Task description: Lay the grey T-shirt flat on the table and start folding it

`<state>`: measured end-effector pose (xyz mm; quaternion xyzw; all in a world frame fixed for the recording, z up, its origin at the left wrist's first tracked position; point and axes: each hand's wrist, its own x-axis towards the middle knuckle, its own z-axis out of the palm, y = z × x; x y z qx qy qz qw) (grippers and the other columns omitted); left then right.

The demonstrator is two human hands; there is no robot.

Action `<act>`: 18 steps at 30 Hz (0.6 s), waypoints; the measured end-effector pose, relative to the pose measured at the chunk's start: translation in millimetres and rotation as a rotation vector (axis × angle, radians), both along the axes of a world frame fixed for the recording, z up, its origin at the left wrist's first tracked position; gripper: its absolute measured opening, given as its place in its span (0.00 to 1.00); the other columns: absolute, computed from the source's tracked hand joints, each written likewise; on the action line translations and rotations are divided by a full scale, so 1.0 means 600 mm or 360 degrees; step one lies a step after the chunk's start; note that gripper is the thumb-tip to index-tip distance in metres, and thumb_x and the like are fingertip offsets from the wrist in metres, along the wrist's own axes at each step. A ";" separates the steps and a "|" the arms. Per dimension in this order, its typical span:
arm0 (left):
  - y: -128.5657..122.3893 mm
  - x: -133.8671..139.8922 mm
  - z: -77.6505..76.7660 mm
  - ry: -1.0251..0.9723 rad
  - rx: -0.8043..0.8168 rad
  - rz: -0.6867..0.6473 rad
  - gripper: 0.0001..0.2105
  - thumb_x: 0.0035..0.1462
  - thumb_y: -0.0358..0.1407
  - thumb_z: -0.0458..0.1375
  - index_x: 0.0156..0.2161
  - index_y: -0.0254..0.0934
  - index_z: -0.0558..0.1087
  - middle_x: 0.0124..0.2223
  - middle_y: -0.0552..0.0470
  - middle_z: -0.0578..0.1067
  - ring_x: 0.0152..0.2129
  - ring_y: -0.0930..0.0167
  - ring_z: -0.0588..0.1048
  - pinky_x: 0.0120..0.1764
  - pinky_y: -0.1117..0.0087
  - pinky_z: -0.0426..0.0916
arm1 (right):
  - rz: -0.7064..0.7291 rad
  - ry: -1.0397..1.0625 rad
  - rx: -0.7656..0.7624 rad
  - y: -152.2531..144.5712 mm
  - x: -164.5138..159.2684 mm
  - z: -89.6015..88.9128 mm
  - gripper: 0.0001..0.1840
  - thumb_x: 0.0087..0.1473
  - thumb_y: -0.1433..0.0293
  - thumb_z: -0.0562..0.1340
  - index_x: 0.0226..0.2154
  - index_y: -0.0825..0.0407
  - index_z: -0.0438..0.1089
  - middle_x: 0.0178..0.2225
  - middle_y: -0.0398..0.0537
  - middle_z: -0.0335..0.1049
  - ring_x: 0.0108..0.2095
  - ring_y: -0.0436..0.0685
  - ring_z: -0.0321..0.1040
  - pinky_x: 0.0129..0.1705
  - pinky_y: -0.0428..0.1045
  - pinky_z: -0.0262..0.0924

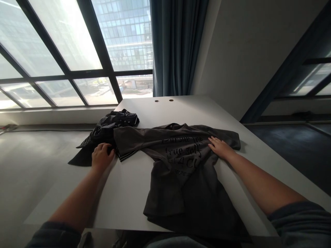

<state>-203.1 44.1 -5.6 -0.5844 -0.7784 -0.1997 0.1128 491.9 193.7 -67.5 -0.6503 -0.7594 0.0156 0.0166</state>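
A dark grey T-shirt (191,196) with black lettering on its chest lies spread on the white table, its collar away from me and its lower part wrinkled. My right hand (219,147) rests on the shirt's right side below the sleeve, fingers stretched out flat. At the table's left edge, my left hand (102,156) has its fingers curled on a bunched black garment (111,125) with white stripes and small snap-like dots. Part of that garment hangs past the edge. The T-shirt's left sleeve overlaps it.
The white table (129,203) narrows toward the window, with two round cable holes (163,100) near its far end. A blue curtain (178,48) and a slanted white wall stand behind it. Large framed windows (69,38) fill the left side.
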 end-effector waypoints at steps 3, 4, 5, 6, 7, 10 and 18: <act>0.011 0.006 0.015 -0.0036 0.0017 0.0113 0.30 0.66 0.53 0.52 0.69 0.47 0.67 0.75 0.40 0.57 0.72 0.47 0.55 0.68 0.36 0.52 | -0.0004 0.0007 0.0012 -0.002 0.000 0.000 0.37 0.70 0.54 0.45 0.74 0.52 0.56 0.76 0.56 0.49 0.75 0.67 0.49 0.73 0.66 0.49; 0.017 0.000 0.018 -0.0083 -0.0053 0.0154 0.32 0.66 0.55 0.51 0.72 0.50 0.63 0.77 0.41 0.52 0.74 0.45 0.50 0.67 0.32 0.49 | 0.0001 0.0010 0.0017 -0.003 0.000 0.001 0.37 0.70 0.54 0.45 0.74 0.52 0.56 0.76 0.57 0.49 0.75 0.67 0.49 0.73 0.67 0.49; 0.024 -0.009 0.019 -0.0138 -0.0154 0.0198 0.34 0.65 0.57 0.51 0.73 0.52 0.60 0.79 0.41 0.48 0.74 0.42 0.46 0.66 0.27 0.48 | 0.0009 0.0014 0.0021 -0.004 0.000 0.001 0.37 0.70 0.54 0.45 0.74 0.53 0.56 0.76 0.58 0.49 0.75 0.68 0.49 0.73 0.67 0.49; 0.031 -0.020 0.019 -0.0191 -0.0277 0.0223 0.37 0.64 0.60 0.52 0.75 0.54 0.57 0.80 0.41 0.44 0.75 0.39 0.43 0.64 0.24 0.48 | 0.0018 0.0020 0.0025 -0.005 0.000 0.001 0.38 0.71 0.54 0.44 0.74 0.54 0.56 0.76 0.58 0.49 0.75 0.68 0.49 0.73 0.68 0.49; 0.039 -0.032 0.017 -0.0230 -0.0401 0.0223 0.41 0.61 0.62 0.54 0.76 0.55 0.55 0.80 0.40 0.41 0.74 0.37 0.40 0.62 0.23 0.49 | 0.0025 0.0025 0.0027 -0.006 0.001 0.002 0.38 0.71 0.54 0.44 0.74 0.54 0.56 0.76 0.58 0.49 0.75 0.68 0.49 0.72 0.68 0.49; 0.068 -0.060 0.003 -0.0249 -0.0636 0.0148 0.48 0.56 0.66 0.58 0.77 0.54 0.51 0.80 0.38 0.37 0.74 0.33 0.39 0.60 0.23 0.54 | 0.0038 0.0037 0.0026 -0.007 0.003 0.002 0.38 0.70 0.54 0.44 0.74 0.54 0.56 0.76 0.58 0.49 0.75 0.69 0.49 0.73 0.68 0.48; 0.172 -0.100 -0.017 -0.0100 -0.0702 -0.0115 0.42 0.59 0.59 0.59 0.75 0.50 0.58 0.79 0.40 0.47 0.75 0.42 0.47 0.66 0.42 0.59 | 0.0043 0.0057 0.0054 -0.007 0.008 -0.003 0.37 0.70 0.54 0.45 0.74 0.51 0.57 0.76 0.57 0.50 0.75 0.69 0.49 0.73 0.67 0.49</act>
